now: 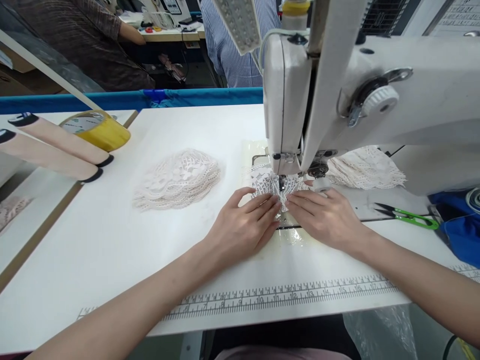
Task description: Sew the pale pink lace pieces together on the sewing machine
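A small white lace piece (264,179) lies under the needle and presser foot (282,183) of a white sewing machine (288,100). My left hand (247,220) rests flat on the lace's near left edge, fingers stretched out and thumb spread apart. From the right, my right hand (324,215) lies on its near right edge with its fingers extended, the tips close to the needle. Both hands cover part of the lace. One pile of lace pieces (180,177) sits left of my hands, and another lace pile (367,167) is behind my right hand.
Green thread snips (412,217) lie at the right, beside blue fabric (463,232). A yellow tape roll (99,131) and two pinkish rolls (56,142) are at the left. A printed ruler (277,297) runs along the table's front edge. Two people are beyond the blue-edged table.
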A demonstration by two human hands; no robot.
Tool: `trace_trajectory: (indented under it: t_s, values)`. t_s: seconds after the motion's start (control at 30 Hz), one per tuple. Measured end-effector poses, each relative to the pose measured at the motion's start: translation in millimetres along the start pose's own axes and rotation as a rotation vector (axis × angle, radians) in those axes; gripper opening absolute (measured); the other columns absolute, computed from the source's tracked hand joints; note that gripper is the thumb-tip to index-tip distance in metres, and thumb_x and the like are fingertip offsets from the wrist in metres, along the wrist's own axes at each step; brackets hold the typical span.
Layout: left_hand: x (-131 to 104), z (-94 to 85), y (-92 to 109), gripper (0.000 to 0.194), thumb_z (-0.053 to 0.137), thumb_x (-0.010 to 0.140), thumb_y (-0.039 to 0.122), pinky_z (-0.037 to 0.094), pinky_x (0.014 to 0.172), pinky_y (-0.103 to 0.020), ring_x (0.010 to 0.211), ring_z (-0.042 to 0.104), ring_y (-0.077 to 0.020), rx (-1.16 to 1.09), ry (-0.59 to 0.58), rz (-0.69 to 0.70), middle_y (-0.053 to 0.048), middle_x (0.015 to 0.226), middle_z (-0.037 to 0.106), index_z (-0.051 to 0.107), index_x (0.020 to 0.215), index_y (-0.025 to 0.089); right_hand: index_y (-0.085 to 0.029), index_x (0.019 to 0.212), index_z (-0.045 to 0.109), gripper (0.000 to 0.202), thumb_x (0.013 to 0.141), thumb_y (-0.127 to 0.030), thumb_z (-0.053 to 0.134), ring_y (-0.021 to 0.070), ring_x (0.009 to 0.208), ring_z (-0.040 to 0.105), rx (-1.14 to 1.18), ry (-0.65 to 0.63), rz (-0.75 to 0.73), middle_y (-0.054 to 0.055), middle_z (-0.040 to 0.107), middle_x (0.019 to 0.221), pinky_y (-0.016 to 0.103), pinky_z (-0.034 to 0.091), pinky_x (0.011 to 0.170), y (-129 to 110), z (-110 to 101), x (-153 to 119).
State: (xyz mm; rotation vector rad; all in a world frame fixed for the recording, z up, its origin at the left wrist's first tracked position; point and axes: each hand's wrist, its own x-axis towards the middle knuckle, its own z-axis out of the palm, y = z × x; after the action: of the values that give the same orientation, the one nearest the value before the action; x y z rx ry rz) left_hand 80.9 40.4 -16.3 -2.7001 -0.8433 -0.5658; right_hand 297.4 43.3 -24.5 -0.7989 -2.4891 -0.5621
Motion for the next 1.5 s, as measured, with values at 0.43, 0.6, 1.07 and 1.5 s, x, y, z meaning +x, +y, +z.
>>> trace_trajectory:
  t_s: [0.43, 0.6, 1.07, 1.5]
  values:
    - [3, 3.7, -5, 0.031, 0.049, 0.094, 0.027, 0.041, 0.099, -0.045, 0.109, 0.064, -0.0231, 0.005, -0.003, -0.027, -0.011, 0.116, 0.068, 0.063, 0.117, 0.011, -0.017, 0.093, 0.071, 0.019, 0.089, -0.012, 0.053, 0.0162, 0.082, 0.066, -0.01, -0.001, 0.102, 0.003, 0.074, 0.097, 0.036, 0.046, 0.086, -1, 2, 6]
    - [1, 2.0, -2, 0.03, 0.051, 0.093, 0.026, 0.042, 0.098, -0.046, 0.109, 0.064, -0.0243, -0.02, -0.001, -0.046, -0.012, 0.116, 0.067, 0.064, 0.115, 0.01, -0.016, 0.096, 0.071, 0.018, 0.091, -0.018, 0.054, 0.017, 0.086, 0.065, 0.016, -0.016, 0.119, 0.004, 0.074, 0.099, 0.037, 0.045, 0.088, -2, 1, 4]
    - [5, 10.0, -12, 0.036, 0.046, 0.096, 0.034, 0.034, 0.107, -0.049, 0.114, 0.061, -0.0231, -0.059, -0.038, -0.116, -0.011, 0.12, 0.065, 0.061, 0.12, 0.012, -0.015, 0.1, 0.07, 0.023, 0.094, -0.023, 0.05, 0.0208, 0.086, 0.064, -0.022, -0.081, 0.142, 0.008, 0.074, 0.093, 0.041, 0.045, 0.087, 2, 4, 9]
    - [9, 16.9, -23, 0.041, 0.045, 0.095, 0.039, 0.032, 0.109, -0.051, 0.123, 0.053, -0.027, -0.121, -0.094, -0.216, -0.01, 0.13, 0.059, 0.056, 0.128, 0.016, -0.017, 0.107, 0.068, 0.026, 0.095, -0.027, 0.048, 0.0213, 0.085, 0.063, -0.055, -0.1, 0.137, 0.005, 0.073, 0.1, 0.041, 0.042, 0.088, 6, 1, 6]
